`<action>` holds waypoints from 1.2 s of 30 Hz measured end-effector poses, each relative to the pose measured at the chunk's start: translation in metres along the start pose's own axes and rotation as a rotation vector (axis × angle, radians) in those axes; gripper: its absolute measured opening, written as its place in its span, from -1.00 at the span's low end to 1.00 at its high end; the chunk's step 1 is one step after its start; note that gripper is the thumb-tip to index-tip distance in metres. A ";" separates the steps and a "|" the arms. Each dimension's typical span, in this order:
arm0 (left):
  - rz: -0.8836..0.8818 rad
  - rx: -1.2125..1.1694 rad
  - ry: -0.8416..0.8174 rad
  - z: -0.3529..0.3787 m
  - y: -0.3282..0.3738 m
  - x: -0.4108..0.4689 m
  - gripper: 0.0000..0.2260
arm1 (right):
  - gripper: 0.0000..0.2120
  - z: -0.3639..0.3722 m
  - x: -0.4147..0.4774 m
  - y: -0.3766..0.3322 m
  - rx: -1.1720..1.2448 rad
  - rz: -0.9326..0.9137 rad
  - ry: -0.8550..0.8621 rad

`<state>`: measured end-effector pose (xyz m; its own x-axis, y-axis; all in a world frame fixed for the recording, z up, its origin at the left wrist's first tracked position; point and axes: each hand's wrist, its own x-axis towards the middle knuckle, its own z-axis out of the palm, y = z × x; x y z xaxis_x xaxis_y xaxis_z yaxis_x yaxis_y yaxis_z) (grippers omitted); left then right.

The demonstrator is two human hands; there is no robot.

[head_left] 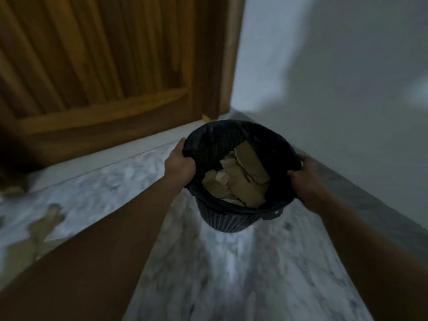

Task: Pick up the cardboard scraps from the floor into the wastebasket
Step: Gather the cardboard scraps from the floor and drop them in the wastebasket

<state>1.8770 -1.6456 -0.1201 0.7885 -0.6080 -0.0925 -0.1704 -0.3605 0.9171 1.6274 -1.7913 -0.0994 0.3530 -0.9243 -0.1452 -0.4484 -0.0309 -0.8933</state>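
Hands (183,162) (305,176) grip wastebasket (231,218) over marble floor (231,274) beside door (104,66).

both hands (181,162) (305,176) grip the wastebasket (231,218) rim, cardboard scraps (240,174) inside.

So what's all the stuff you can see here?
wastebasket: one, black, near the corner by the door and wall
cardboard scraps in the wastebasket: several, tan, piled inside
scraps on the floor: a few, tan, blurry, far left
door: one, brown wood, top left
wall: one, pale grey-white, right
floor: pale marbled grey, underneath everything
left hand: gripping the left rim
right hand: gripping the right rim
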 end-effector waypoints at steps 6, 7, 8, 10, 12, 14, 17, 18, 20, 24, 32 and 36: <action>-0.099 -0.012 0.188 -0.119 -0.044 -0.013 -0.42 | -0.59 0.115 0.007 -0.042 0.026 -0.150 -0.281; -0.119 -0.005 0.221 -0.135 -0.052 -0.020 -0.41 | -0.56 0.133 0.006 -0.045 0.036 -0.170 -0.327; -0.141 0.006 0.257 -0.151 -0.061 -0.027 -0.42 | -0.51 0.150 0.004 -0.049 0.050 -0.172 -0.361; -0.176 0.019 0.316 -0.180 -0.076 -0.042 -0.47 | -0.38 0.184 -0.009 -0.061 0.069 -0.148 -0.416; -0.219 0.040 0.363 -0.204 -0.090 -0.054 -0.48 | -0.37 0.213 -0.022 -0.073 0.071 -0.130 -0.475; -0.263 0.052 0.406 -0.225 -0.107 -0.062 -0.44 | -0.40 0.239 -0.030 -0.078 0.019 -0.136 -0.524; -0.321 0.046 0.433 -0.238 -0.130 -0.076 -0.38 | -0.41 0.267 -0.042 -0.083 -0.062 -0.169 -0.570; -0.335 0.047 0.442 -0.239 -0.136 -0.080 -0.37 | -0.41 0.274 -0.044 -0.084 -0.076 -0.181 -0.570; -0.338 0.053 0.460 -0.237 -0.142 -0.085 -0.35 | -0.42 0.285 -0.040 -0.084 -0.106 -0.204 -0.571; -0.301 0.045 0.487 -0.233 -0.145 -0.080 -0.34 | -0.44 0.290 -0.026 -0.077 -0.207 -0.254 -0.560; -0.284 -0.214 0.473 -0.233 -0.142 -0.070 -0.46 | -0.35 0.296 -0.058 -0.105 -0.463 -0.382 -0.284; -0.212 -0.362 0.530 -0.243 -0.165 -0.091 -0.39 | -0.44 0.332 -0.127 -0.144 -0.410 -0.643 -0.294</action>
<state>1.9765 -1.3589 -0.1690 0.9821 -0.0882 -0.1665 0.1557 -0.1176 0.9808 1.9194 -1.5433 -0.0938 0.8191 -0.5428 0.1855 -0.3299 -0.7104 -0.6217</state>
